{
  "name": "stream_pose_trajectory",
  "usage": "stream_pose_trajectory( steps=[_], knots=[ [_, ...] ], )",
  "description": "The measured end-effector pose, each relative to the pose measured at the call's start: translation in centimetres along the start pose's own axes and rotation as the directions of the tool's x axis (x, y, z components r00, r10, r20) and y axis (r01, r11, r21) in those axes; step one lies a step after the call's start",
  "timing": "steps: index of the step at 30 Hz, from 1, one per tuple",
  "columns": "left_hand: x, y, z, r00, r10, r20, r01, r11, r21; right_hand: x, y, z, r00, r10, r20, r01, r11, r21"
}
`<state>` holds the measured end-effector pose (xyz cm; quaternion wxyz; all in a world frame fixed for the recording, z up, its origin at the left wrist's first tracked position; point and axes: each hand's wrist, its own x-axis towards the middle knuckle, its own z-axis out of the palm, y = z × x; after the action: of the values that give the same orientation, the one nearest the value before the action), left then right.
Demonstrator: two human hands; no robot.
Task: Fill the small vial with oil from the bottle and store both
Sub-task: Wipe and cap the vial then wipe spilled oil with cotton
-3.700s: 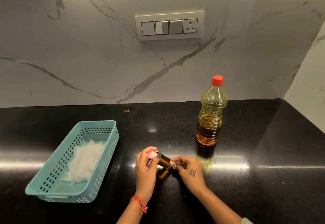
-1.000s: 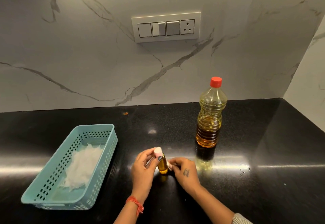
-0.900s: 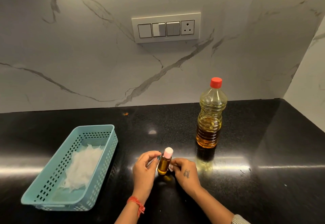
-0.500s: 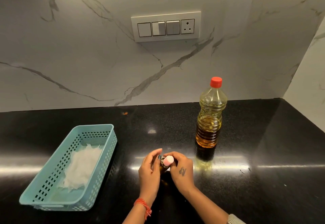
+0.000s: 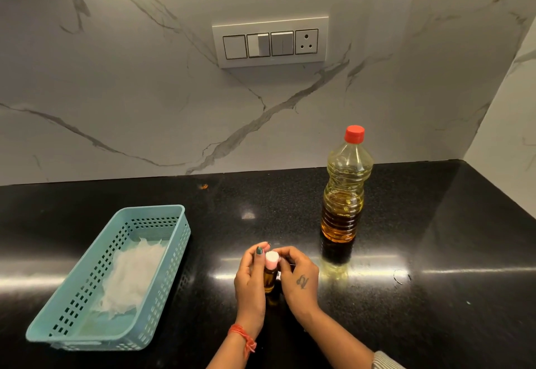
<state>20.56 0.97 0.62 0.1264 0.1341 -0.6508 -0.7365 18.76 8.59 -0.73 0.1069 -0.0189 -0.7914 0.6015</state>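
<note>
We see the small vial [image 5: 269, 277] upright on the tabletop [image 5: 435, 296], left hand [image 5: 250, 280] gripping its body, right hand [image 5: 298, 277] fingers pinching its pink cap [image 5: 272, 259]. Capped oil bottle [image 5: 345, 186] behind-right, teal basket [image 5: 174, 255] well left.

White marble wall [image 5: 145, 93] with switch panel [image 5: 270, 41]; glossy black counter [image 5: 435, 296].

Upright pink-capped amber vial [image 5: 269, 277]; upright red-capped oil bottle [image 5: 345, 189] behind-right.
</note>
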Motion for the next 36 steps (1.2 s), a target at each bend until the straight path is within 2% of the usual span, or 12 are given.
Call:
stream_pose_trajectory(
  steps=[5,11,17,22,24,29,32,36],
  knots=[
    [-0.1,0.5,-0.3,0.997,0.046,0.061,-0.045,0.999,-0.013,0.1,-0.4,-0.1,0.999,0.026,0.019,-0.028,0.994,0.102],
    [-0.1,0.6,-0.6,0.997,0.081,0.010,-0.082,0.996,0.021,-0.3,0.1,-0.5,0.994,0.094,0.061,-0.106,0.963,0.247],
    [0.0,0.4,-0.7,1.000,0.015,-0.018,-0.016,0.998,-0.058,-1.1,0.7,-0.6,0.973,0.125,0.194,-0.158,0.974,0.164],
    [0.0,0.5,-0.8,1.000,-0.004,-0.024,0.002,0.998,-0.067,-0.7,1.0,-1.0,0.956,0.146,0.255,-0.137,0.989,-0.055],
    [-0.2,0.6,-0.8,1.000,0.014,-0.021,-0.014,0.999,-0.037,-0.2,0.9,-1.2,0.966,0.149,0.209,-0.134,0.987,-0.086],
    [-0.4,1.0,-1.3,0.993,0.112,-0.039,-0.105,0.982,0.156,-0.2,-0.6,-1.9,0.997,0.064,0.040,-0.067,0.995,0.079],
    [-0.5,1.2,-1.5,0.980,0.195,-0.046,-0.172,0.938,0.300,-1.5,-1.1,-1.4,0.999,0.014,0.038,-0.017,0.996,0.092],
    [-0.3,1.2,-1.7,0.970,0.237,-0.055,-0.198,0.901,0.386,-1.9,0.3,-0.6,0.999,0.009,0.048,-0.009,1.000,0.001]
  ],
)
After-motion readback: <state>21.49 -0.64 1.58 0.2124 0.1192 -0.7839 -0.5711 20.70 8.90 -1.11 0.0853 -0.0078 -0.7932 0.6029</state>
